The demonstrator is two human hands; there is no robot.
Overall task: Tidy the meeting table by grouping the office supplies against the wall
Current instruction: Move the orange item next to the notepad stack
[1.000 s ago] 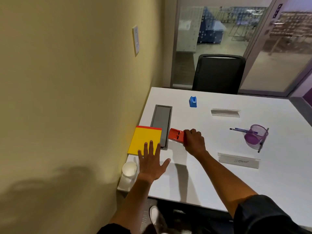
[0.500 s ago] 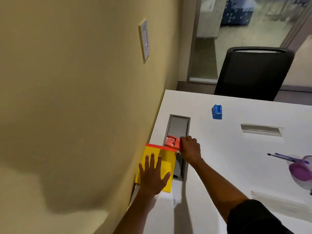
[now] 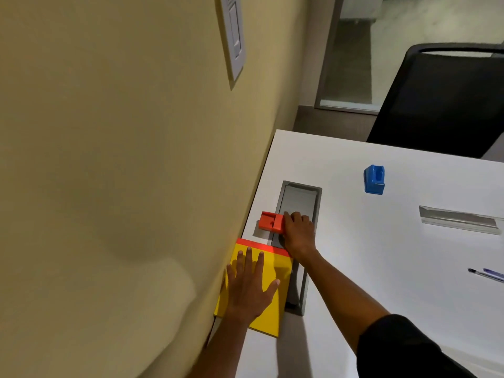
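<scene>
A yellow notepad with a red top strip lies on the white table, against the beige wall. My left hand rests flat on it with fingers spread. Just beyond the pad, an orange stapler sits near the wall, partly over the edge of the grey cable hatch. My right hand grips the stapler's right end with curled fingers. A blue stapler stands farther out on the table. A pen lies at the right edge.
A clear acrylic name holder lies on the right part of the table. A black office chair stands behind the far table edge. A white wall switch is mounted above the table.
My right hand has slid the orange stapler left across the hatch toward the wall. My left hand has come to rest on the yellow pad. The camera has moved closer and left.
</scene>
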